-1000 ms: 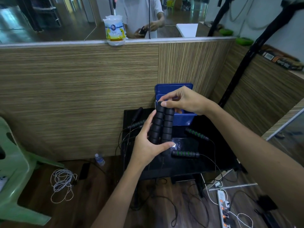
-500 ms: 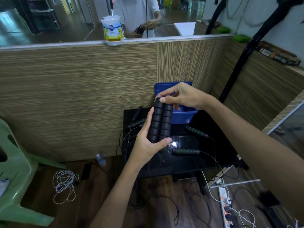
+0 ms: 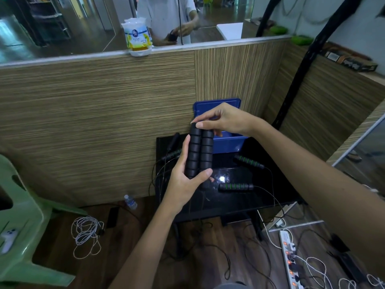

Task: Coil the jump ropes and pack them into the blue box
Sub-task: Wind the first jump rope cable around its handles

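My left hand [image 3: 185, 180] grips two black ribbed jump rope handles [image 3: 200, 152], held upright side by side above the black table [image 3: 239, 201]. My right hand [image 3: 225, 119] pinches the top end of the handles. The blue box [image 3: 227, 142] stands open behind them at the table's back edge, its lid [image 3: 216, 104] leaning on the wooden partition. Two black handles with green stripes lie on the table: one [image 3: 249, 161] to the right, one [image 3: 235, 186] nearer the front. Another rope's handles [image 3: 173, 148] lie at the table's back left, thin black cords trailing off the edge.
A wood-grain partition [image 3: 104, 122] rises behind the table. A green plastic chair [image 3: 23, 222] stands at the left. On the floor lie a coiled white cable [image 3: 85, 232], a small bottle [image 3: 130, 202], a power strip [image 3: 290, 261] and loose black cords.
Both hands kept hold of the black handles; the right hand's fingers shifted slightly at their top. The view moved a little.
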